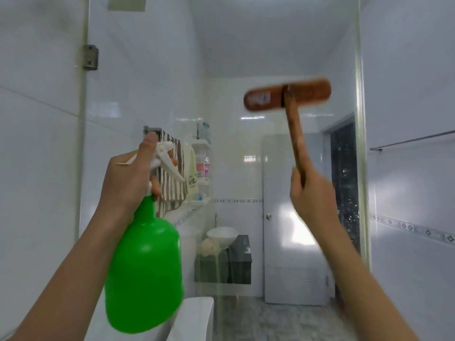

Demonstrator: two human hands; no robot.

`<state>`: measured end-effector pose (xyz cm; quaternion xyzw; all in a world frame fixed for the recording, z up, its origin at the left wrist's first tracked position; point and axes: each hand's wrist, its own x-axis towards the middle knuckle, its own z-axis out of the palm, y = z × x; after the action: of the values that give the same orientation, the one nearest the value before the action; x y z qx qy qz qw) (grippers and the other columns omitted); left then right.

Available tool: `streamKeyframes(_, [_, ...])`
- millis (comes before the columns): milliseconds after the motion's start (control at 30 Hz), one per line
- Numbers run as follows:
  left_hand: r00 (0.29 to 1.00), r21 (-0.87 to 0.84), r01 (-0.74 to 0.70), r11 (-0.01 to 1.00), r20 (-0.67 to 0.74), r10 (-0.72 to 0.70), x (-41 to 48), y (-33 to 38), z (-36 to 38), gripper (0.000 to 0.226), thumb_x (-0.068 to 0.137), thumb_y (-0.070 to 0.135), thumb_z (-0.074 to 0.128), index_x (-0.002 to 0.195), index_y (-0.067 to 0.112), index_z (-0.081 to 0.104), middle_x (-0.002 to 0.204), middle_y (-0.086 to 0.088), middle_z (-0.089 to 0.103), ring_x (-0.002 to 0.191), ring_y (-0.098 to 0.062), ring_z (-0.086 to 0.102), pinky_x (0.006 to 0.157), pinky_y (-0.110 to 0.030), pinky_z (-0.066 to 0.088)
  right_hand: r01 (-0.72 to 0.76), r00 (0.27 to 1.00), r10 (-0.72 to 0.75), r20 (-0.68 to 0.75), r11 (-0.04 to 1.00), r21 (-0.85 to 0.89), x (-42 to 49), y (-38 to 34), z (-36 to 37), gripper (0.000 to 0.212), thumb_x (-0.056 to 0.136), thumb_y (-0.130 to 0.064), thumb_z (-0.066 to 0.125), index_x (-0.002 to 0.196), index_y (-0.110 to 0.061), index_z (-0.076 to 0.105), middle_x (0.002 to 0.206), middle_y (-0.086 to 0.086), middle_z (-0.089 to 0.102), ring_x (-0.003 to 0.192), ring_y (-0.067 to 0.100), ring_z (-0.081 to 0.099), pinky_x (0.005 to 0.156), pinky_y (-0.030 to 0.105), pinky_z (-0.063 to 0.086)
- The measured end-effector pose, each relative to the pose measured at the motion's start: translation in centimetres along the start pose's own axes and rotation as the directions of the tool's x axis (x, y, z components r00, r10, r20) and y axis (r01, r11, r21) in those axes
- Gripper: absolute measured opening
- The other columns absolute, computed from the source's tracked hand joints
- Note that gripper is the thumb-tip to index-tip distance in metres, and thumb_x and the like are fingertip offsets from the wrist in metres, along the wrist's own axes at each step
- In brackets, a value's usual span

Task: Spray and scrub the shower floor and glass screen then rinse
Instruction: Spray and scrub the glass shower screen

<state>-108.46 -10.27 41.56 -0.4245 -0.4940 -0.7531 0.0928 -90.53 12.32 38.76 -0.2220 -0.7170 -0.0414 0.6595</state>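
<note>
My left hand [130, 178] grips the neck of a green spray bottle [145, 262], fingers curled round its white trigger head [163, 156], nozzle pointing right toward the glass. My right hand [311, 193] grips the wooden handle of a brown scrub brush [286, 97]. The brush head is raised high and lies flat against the glass screen [246, 57], slightly blurred. The screen spans the view in front of me; its right edge [360, 119] runs vertically. The shower floor is out of view.
A metal hinge [90, 57] joins the glass to the left wall. Beyond the glass are a striped towel [172, 183] on a rail, a corner shelf [203, 168] with bottles, a white basin [222, 235], a white door [293, 217] and a toilet cistern [194, 316]. A towel bar [413, 140] is on the right wall.
</note>
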Motion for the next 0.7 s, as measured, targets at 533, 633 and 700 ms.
streamKeyframes(533, [1.0,-0.015,0.016,1.0,0.018,-0.016,-2.4,-1.3,0.7,0.045,0.092,0.061,0.051,0.083,0.026,0.078,0.096,-0.02,0.075,0.034,-0.011,0.041,0.043,-0.022,0.041,-0.091,0.994,0.085,0.072,0.993,0.08,-9.1,-1.4,2.6,0.061,0.101,-0.027,0.039,0.151,-0.036,0.006,0.05,-0.006,0.038,0.04,0.006,0.038,0.04,0.021,0.043])
streamKeyframes(633, [0.999,-0.049,0.038,0.998,0.004,-0.038,-2.9,-2.2,-0.2,0.042,0.095,0.054,0.05,0.09,0.022,0.077,0.092,-0.008,0.078,0.033,-0.011,0.038,0.037,-0.017,0.038,-0.165,0.981,0.147,0.127,0.975,0.15,-16.3,-2.6,3.0,0.058,0.1,-0.041,0.033,0.146,-0.052,0.0,0.05,-0.015,0.036,0.039,0.004,0.039,0.04,0.015,0.043])
streamKeyframes(700, [0.998,-0.055,0.057,0.997,-0.01,-0.058,-3.4,-3.0,-0.9,0.042,0.096,0.053,0.05,0.095,0.021,0.076,0.091,-0.003,0.078,0.033,-0.011,0.037,0.037,-0.016,0.037,-0.23,0.967,0.202,0.153,0.952,0.201,-20.9,-3.4,3.3,0.052,0.098,-0.053,0.026,0.144,-0.058,0.002,0.049,-0.023,0.031,0.036,0.0,0.037,0.043,0.006,0.04])
